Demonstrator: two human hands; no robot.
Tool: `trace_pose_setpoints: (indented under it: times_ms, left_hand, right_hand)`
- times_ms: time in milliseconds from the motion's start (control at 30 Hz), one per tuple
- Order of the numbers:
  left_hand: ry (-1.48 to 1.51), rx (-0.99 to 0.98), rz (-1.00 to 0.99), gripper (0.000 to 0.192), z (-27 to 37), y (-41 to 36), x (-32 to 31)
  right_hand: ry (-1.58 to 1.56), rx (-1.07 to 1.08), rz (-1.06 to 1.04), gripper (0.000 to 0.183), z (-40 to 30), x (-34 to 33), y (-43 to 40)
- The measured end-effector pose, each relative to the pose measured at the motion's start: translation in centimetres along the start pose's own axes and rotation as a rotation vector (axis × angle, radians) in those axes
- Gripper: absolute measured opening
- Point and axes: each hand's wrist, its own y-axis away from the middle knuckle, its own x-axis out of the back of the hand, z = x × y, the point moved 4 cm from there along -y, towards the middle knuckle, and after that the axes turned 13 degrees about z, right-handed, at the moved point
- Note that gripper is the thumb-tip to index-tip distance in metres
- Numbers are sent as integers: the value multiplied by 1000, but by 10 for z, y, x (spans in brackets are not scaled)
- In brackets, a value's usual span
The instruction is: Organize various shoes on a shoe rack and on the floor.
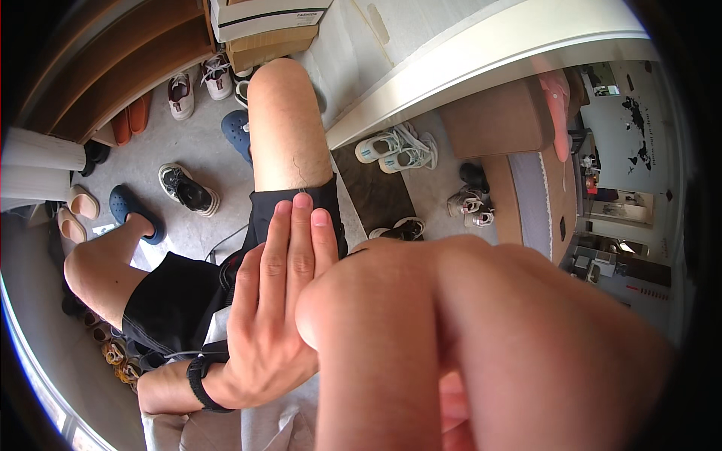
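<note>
My left hand (276, 315), with a black wristband (198, 384) at the wrist, is held flat with its fingers straight and close together. It shows its back to me and overlaps the black shorts (169, 299) on my lap; whether it touches them I cannot tell. Very near the camera, my right hand (389, 315) looms large and blurred, its fingers bent. Whatever its palm side may hold is hidden. A dark blue clog (135, 211) is on one foot. Another blue clog (234, 132) shows partly behind my other knee.
A black-and-white sneaker (189, 191) lies on the grey floor. White sneakers (181, 96) stand by a wooden shelf (141, 56), near stacked boxes (271, 45). Past a white frame edge (479, 62) are light sneakers (395, 149), a dark mat (372, 186) and brown furniture (491, 121).
</note>
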Motion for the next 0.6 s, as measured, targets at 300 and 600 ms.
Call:
trace_pose_setpoints:
  times_ms: [300, 600]
  left_hand:
    - [12, 4, -19, 44, -1, -1, -7]
    - [104, 57, -287, 42, -8, -30, 20]
  right_hand:
    - [-51, 6, 27, 23, 7, 5, 2]
    - [-93, -12, 35, 23, 13, 0, 8]
